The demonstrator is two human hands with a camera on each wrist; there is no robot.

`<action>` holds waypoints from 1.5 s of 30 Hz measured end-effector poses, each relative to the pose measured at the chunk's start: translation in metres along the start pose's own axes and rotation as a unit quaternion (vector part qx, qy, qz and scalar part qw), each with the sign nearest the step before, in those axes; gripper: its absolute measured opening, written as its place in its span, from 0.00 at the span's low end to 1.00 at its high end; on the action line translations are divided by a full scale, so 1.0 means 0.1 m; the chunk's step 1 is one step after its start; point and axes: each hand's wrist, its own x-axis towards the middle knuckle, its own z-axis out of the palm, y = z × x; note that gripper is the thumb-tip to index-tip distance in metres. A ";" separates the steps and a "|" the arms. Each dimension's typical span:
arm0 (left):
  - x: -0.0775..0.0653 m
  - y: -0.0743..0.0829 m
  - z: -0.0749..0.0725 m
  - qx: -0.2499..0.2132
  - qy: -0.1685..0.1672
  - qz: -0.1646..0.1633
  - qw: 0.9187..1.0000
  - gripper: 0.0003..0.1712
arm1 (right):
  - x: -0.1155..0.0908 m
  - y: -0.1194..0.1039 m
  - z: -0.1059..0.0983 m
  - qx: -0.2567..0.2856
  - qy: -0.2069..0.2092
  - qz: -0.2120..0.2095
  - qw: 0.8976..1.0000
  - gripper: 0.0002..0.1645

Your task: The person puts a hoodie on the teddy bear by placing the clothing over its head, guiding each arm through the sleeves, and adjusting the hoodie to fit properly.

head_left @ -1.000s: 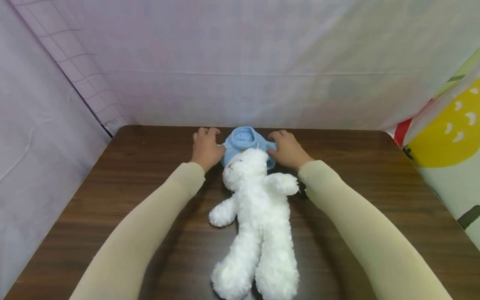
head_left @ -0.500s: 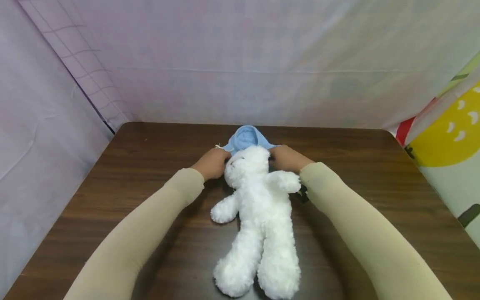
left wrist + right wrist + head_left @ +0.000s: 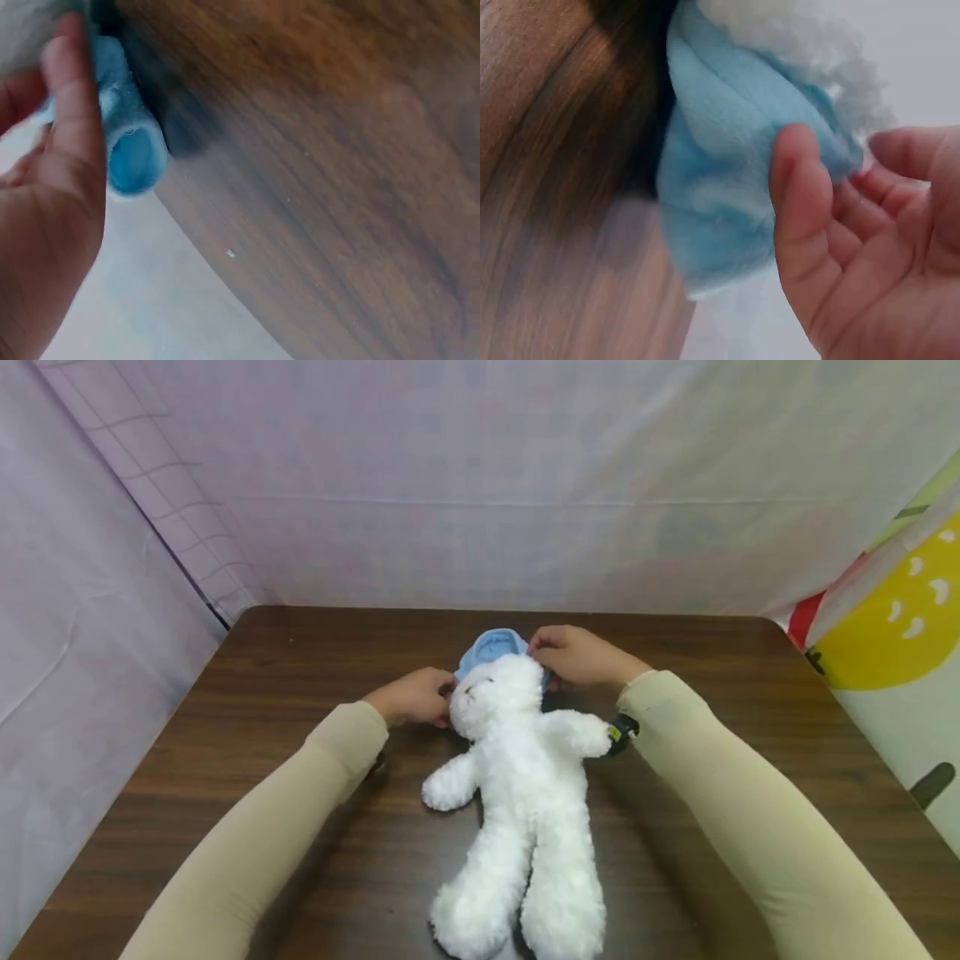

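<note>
A fluffy white stuffed animal (image 3: 532, 785) lies on its back on the table, its head away from me. Part of a small blue toy shirt (image 3: 472, 657) shows behind and beyond that head; the rest is hidden. My left hand (image 3: 412, 697) pinches the shirt at the left of the head. In the left wrist view, an open blue sleeve end (image 3: 136, 161) sticks out past the fingers. At the right of the head, my right hand (image 3: 581, 656) pinches the cloth near the neck opening. The right wrist view shows blue fabric (image 3: 712, 142) bunched beside white fur (image 3: 802, 45).
The dark brown wooden table (image 3: 300, 660) extends to both sides of the toy. A pale curtain (image 3: 450, 485) hangs behind its far edge. To the right hangs a sheet with a yellow print (image 3: 892, 618).
Both hands first reached around the shirt's sides, then closed in beside the toy's head. The shirt has drawn narrower and slightly nearer. My right hand has risen toward the neck opening.
</note>
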 end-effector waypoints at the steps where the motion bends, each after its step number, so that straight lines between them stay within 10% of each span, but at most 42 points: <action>1: -0.01 0.00 -0.01 0.001 -0.014 -0.003 1.000 0.24 | -0.02 -0.02 -0.01 0.007 -0.011 0.000 1.000 0.16; 10: -0.09 0.05 -0.07 0.057 -0.097 0.004 0.994 0.34 | -0.14 -0.06 -0.15 0.004 -0.154 -0.014 0.988 0.32; 24: -0.10 0.05 -0.02 -0.069 -0.095 0.022 0.993 0.22 | -0.22 -0.10 -0.11 -0.135 -0.060 -0.058 0.987 0.33; 35: -0.14 0.11 0.13 -0.024 0.030 0.042 0.998 0.15 | -0.30 -0.19 0.01 -0.186 -0.004 -0.060 0.981 0.28; 45: -0.17 0.14 0.31 0.040 0.136 0.108 0.984 0.19 | -0.35 -0.13 0.16 -0.221 0.079 -0.100 0.967 0.13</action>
